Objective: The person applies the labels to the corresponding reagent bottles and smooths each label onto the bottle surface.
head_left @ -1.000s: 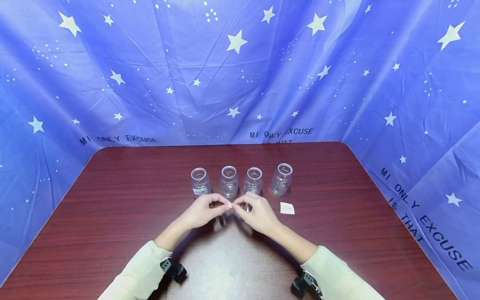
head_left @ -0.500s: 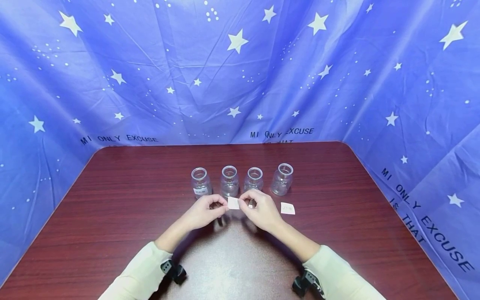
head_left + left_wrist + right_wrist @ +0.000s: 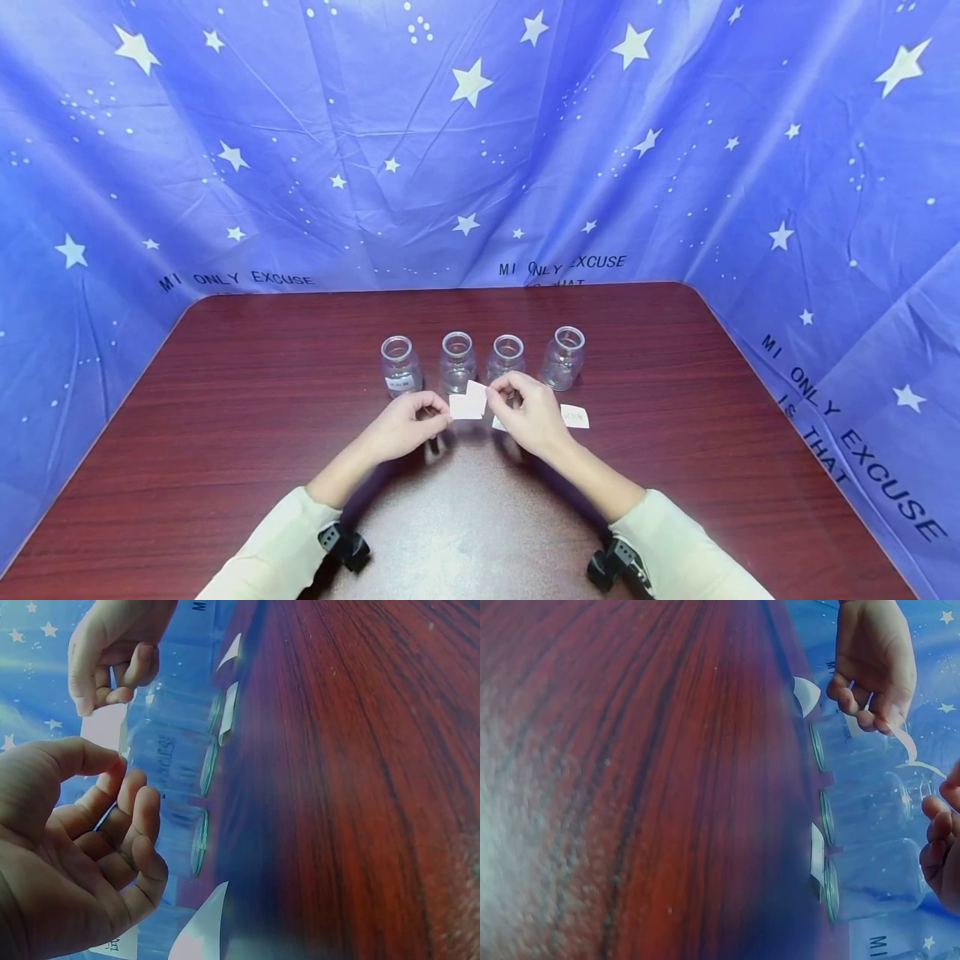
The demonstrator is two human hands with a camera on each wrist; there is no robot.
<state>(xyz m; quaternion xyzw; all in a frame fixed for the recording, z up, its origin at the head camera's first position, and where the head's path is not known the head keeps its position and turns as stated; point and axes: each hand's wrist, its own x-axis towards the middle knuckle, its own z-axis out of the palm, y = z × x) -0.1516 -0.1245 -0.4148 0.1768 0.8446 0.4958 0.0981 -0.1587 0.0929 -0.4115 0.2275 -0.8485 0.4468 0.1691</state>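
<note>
Between my hands is a small white sticker label (image 3: 467, 407), folded into a V, its two layers parting as seen in the right wrist view. My left hand (image 3: 405, 427) pinches its left edge between thumb and index finger. The upper layer's right corner is pinched by my right hand (image 3: 528, 417). Just behind stand several clear glass jars in a row, open at the top. The leftmost jar (image 3: 397, 360) bears a white label (image 3: 400, 383) with dark writing. No label shows on the second jar (image 3: 458, 362) or the rightmost jar (image 3: 564, 358).
A white paper label (image 3: 575, 416) with faint writing lies on the table right of my right hand. Another (image 3: 497, 422) is partly hidden under that hand. A curled white piece (image 3: 204, 930) lies near the leftmost jar. Blue star-patterned cloth (image 3: 360, 125) surrounds the dark red table (image 3: 262, 350).
Earlier, my fingertips met over the small label. My right hand has moved to the right and pulled one layer up from the other, while my left hand shifted slightly left.
</note>
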